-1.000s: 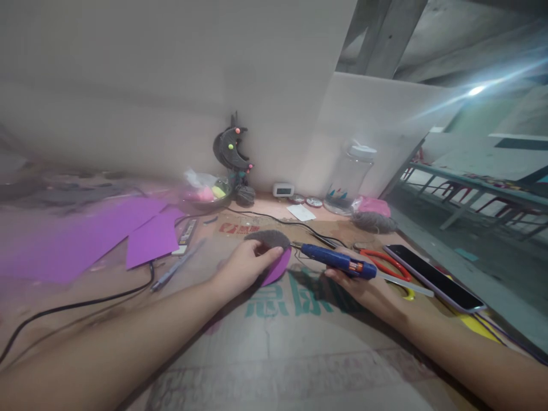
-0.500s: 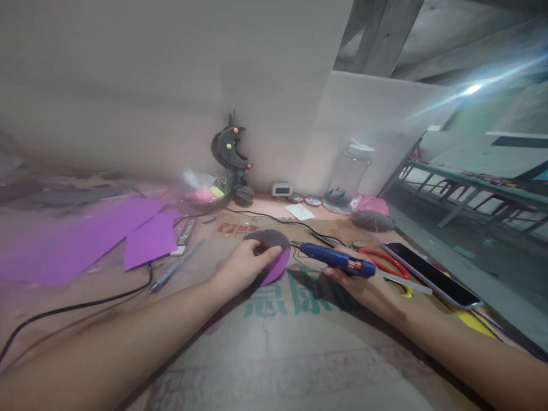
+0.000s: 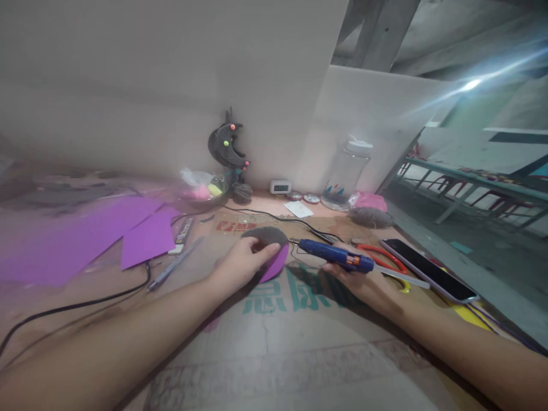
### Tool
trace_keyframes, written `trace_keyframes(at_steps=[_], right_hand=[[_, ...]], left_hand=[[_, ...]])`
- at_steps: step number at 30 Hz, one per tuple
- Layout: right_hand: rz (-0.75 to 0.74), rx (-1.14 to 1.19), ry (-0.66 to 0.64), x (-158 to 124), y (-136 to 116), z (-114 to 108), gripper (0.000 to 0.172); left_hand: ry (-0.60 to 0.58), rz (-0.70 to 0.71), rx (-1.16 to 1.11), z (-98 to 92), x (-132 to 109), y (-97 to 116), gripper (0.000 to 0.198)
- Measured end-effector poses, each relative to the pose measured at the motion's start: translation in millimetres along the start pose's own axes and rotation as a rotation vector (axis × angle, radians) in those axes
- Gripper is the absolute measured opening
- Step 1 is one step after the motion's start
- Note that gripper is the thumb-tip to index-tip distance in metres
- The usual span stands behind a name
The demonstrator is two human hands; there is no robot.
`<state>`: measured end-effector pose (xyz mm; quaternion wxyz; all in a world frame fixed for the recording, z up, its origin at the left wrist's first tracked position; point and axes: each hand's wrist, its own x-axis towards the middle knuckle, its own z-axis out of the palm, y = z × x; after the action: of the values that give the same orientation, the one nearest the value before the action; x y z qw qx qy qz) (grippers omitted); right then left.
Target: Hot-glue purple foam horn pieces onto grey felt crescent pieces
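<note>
My left hand (image 3: pixel 248 260) pinches a crescent-shaped piece, grey and fuzzy on its upper part (image 3: pixel 270 234) with a purple face (image 3: pixel 276 267) below. My right hand (image 3: pixel 353 277) is wrapped round a blue hot glue gun (image 3: pixel 334 254), with a pale glue stick (image 3: pixel 402 276) poking out of its rear. The gun's metal nozzle points left and meets, or nearly meets, the right edge of the crescent; I cannot tell which. Part of the crescent is hidden behind my left fingers and thumb.
Purple sheets (image 3: pixel 148 242) and a pen (image 3: pixel 171 268) lie left. Behind stand a dark crescent ornament (image 3: pixel 222 145), a bowl (image 3: pixel 209 198), a small digital clock (image 3: pixel 280 186) and a clear bottle (image 3: pixel 345 177). Red-handled pliers (image 3: pixel 381 251) and a phone (image 3: pixel 428 271) lie right. A black cable (image 3: pixel 77 299) crosses the table.
The whole view has shifted slightly. Both hands keep their grips, and the glue gun's nozzle stays by the crescent's right edge.
</note>
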<state>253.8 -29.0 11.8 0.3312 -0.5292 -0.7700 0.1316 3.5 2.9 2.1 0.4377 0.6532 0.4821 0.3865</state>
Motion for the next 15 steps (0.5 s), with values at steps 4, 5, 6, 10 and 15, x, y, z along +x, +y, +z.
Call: trace_keyframes(at_steps=[4, 5, 6, 10, 15], right_hand=[[0.027, -0.037, -0.020, -1.3, 2.1, -0.3, 0.020], [0.035, -0.044, -0.028, -1.6, 1.3, -0.6, 0.021], [0.043, -0.043, -0.030, -1.6, 0.2, -0.9, 0.022], [0.080, -0.012, -0.008, 1.3, -3.6, -3.6, 0.029], [0.182, -0.050, -0.019, 4.4, -2.2, -9.3, 0.045]], left_hand=[[-0.001, 0.023, 0.004, -0.7, 1.3, -1.9, 0.045], [0.004, 0.022, 0.008, -0.6, 1.6, -2.5, 0.045], [0.009, 0.017, 0.008, -0.5, 1.8, -2.9, 0.044], [0.001, -0.004, -0.005, 0.5, 2.0, -3.5, 0.045], [0.016, 0.014, 0.021, 0.3, 1.6, -4.4, 0.045]])
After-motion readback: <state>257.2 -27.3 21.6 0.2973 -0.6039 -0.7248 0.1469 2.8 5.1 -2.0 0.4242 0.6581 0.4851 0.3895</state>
